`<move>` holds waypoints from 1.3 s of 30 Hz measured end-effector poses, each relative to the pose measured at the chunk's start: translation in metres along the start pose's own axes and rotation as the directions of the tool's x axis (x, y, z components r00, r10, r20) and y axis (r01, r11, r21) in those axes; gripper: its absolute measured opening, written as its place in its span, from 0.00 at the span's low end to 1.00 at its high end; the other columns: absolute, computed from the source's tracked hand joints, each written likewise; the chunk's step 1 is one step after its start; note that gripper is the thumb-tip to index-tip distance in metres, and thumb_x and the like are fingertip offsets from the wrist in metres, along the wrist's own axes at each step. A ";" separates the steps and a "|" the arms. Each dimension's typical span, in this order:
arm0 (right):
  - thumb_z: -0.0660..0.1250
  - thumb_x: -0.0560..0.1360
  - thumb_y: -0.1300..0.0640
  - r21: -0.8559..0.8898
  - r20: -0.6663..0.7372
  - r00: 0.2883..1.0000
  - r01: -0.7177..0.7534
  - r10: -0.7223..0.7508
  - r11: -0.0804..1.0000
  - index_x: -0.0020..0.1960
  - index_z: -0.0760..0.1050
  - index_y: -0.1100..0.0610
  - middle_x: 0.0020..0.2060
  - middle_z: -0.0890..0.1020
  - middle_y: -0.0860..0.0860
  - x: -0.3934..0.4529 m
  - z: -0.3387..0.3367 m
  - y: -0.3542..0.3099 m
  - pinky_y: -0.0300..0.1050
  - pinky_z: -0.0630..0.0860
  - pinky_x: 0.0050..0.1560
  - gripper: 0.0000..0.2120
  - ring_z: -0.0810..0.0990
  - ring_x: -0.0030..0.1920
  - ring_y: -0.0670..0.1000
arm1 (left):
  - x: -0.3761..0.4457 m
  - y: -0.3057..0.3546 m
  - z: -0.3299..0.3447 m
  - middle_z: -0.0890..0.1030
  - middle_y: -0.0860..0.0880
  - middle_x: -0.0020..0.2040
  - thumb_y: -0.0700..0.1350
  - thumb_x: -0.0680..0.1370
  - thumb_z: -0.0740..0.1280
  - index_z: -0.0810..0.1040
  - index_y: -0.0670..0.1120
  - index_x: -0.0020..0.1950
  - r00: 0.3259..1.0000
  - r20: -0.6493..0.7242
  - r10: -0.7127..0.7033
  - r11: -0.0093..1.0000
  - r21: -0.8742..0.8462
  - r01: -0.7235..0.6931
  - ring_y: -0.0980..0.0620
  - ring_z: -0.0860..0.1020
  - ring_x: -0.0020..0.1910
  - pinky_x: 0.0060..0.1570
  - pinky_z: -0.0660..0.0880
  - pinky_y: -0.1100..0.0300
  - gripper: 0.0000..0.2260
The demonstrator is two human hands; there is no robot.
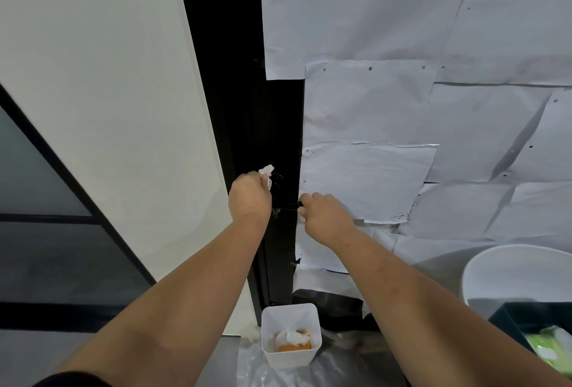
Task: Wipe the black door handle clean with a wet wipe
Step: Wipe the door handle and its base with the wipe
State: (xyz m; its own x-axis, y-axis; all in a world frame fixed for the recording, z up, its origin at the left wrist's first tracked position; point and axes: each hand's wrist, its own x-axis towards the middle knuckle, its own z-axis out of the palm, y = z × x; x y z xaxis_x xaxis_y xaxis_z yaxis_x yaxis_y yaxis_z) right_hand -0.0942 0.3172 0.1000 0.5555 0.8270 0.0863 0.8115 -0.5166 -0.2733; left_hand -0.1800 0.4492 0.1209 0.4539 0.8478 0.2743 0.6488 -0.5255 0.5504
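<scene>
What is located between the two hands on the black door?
In the head view, the thin black door handle spans between the left hand, holding the white wet wipe, and the right hand.

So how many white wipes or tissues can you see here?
2. One wet wipe is held in the left hand against the black door; a crumpled one lies in the white bin below. More may be hidden.
</scene>
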 end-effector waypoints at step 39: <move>0.53 0.81 0.54 -0.003 -0.023 1.000 0.005 -0.005 1.000 0.57 0.69 0.58 0.49 0.76 0.56 -0.001 0.002 -0.001 0.48 0.67 0.43 0.11 0.64 0.44 0.53 | 0.003 0.017 0.005 0.80 0.45 0.50 0.53 0.75 0.71 0.82 0.43 0.52 0.989 -0.054 0.137 0.987 0.091 -0.132 0.47 0.80 0.44 0.38 0.77 0.58 0.14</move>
State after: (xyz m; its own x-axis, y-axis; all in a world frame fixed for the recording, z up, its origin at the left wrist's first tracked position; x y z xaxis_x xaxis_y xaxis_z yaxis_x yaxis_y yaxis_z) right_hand -0.0962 0.3176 0.0985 0.5553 0.8243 0.1102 0.8149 -0.5128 -0.2700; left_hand -0.1647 0.4422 0.1269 0.5051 0.7702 0.3893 0.6358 -0.6372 0.4356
